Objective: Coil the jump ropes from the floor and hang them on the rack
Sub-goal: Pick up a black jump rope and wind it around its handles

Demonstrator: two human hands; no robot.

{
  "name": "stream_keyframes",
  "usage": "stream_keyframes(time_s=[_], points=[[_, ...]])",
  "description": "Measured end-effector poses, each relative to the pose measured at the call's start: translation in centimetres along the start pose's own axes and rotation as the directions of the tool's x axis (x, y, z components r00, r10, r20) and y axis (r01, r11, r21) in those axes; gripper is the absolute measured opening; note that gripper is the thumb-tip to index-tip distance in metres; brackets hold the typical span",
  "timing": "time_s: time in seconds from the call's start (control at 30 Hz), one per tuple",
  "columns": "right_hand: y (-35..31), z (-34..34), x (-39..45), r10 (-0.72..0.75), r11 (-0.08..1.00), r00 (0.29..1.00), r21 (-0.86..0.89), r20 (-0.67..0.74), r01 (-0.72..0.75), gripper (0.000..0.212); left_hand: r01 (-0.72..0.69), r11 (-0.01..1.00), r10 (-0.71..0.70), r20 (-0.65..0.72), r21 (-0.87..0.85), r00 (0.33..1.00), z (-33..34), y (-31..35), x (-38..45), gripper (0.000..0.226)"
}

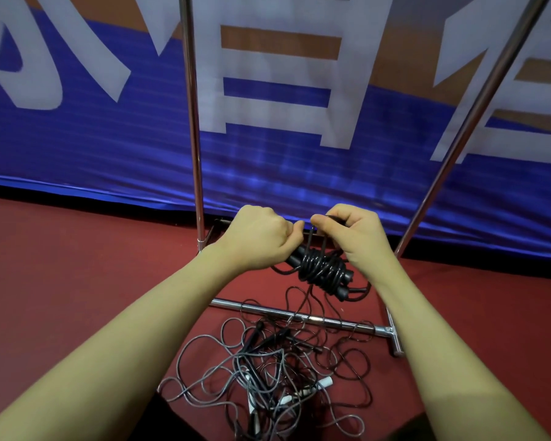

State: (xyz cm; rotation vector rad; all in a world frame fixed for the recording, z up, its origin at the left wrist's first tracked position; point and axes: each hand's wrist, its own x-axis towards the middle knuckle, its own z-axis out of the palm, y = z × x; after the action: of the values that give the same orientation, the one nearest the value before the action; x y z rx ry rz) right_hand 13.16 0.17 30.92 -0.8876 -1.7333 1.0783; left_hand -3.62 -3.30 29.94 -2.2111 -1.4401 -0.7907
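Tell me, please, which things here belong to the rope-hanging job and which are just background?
Job:
- black jump rope wound round its handles, gripped by left hand and right hand
- tangled grey and black ropes on the floor
- chrome tube rack

Background:
- blue lettered banner
- red floor

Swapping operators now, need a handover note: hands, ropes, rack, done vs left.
Left hand: grips the handle end of the black coiled rope.
Right hand: pinches the rope's free loop at the top of the bundle.
Bundle is held above the rack's base bar, not yet hung.
Tangled rope pile, black and grey, lies on the red floor.
Left: finish this coil, hang it, then untangle the rest.
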Motion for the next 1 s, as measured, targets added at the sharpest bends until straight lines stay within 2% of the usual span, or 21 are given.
stream_keyframes(time_s=[0.13,0.23,0.3,0.37,0.43,0.53,0.6,0.63,0.73,0.83,0.93,1.0], points=[[-0.2,0.2,0.1,0.023,0.998,1.000,0.056,0.003,-0.023,0.036,0.024,0.996,-0.028,-0.045,-0.088,0.999,-0.7,0.4,-0.1,0.050],[-0.4,0.2,0.0,0.056,0.994,0.998,0.091,-0.015,-0.054,0.038,0.187,0.955,-0.192,-0.002,-0.229,0.981,-1.5,1.4,-0.1,0.063],[-0.7,0.5,-0.3,0.064,0.991,0.998,0.120,0.008,-0.064,0.038,0.293,0.898,-0.308,0.007,-0.327,0.952,-1.9,1.8,0.2,0.063],[-0.9,0.9,-0.5,0.065,0.979,0.997,0.192,0.048,-0.073,0.041,0.397,0.791,-0.428,0.044,-0.465,0.903,-2.2,2.0,0.5,0.060],[-0.7,1.2,-0.5,0.039,0.972,0.997,0.228,0.072,-0.055,0.048,0.463,0.643,-0.535,0.075,-0.611,0.842,-2.4,2.1,0.9,0.062],[-0.1,1.7,-0.2,0.079,0.976,0.994,0.198,0.071,-0.092,0.051,0.570,0.389,-0.716,0.152,-0.724,0.682,-2.2,2.1,1.8,0.060],[0.4,2.2,-0.1,0.105,0.964,0.987,0.233,0.118,-0.130,0.050,0.641,0.236,-0.799,0.229,-0.730,0.555,-1.8,1.7,2.3,0.058],[0.4,2.3,-0.2,0.112,0.955,0.981,0.255,0.159,-0.150,0.047,0.670,0.212,-0.820,0.244,-0.711,0.518,-1.5,1.3,2.5,0.057],[0.8,2.5,-0.4,0.091,0.957,0.944,0.234,0.318,-0.171,0.031,0.737,0.247,-0.857,0.214,-0.629,0.469,-0.2,-0.2,2.3,0.052],[0.9,2.7,-0.7,0.086,0.975,0.893,0.149,0.441,-0.167,0.021,0.797,0.191,-0.902,0.218,-0.573,0.374,0.8,-1.3,2.0,0.061],[0.4,3.2,-1.3,0.123,0.982,0.847,0.057,0.517,-0.178,0.019,0.859,0.232,-0.908,0.214,-0.457,0.360,0.9,-2.3,1.6,0.046],[0.0,3.8,-1.7,0.145,0.989,0.825,-0.047,0.546,-0.142,0.019,0.901,0.237,-0.921,0.210,-0.364,0.327,0.9,-2.9,1.2,0.045]])
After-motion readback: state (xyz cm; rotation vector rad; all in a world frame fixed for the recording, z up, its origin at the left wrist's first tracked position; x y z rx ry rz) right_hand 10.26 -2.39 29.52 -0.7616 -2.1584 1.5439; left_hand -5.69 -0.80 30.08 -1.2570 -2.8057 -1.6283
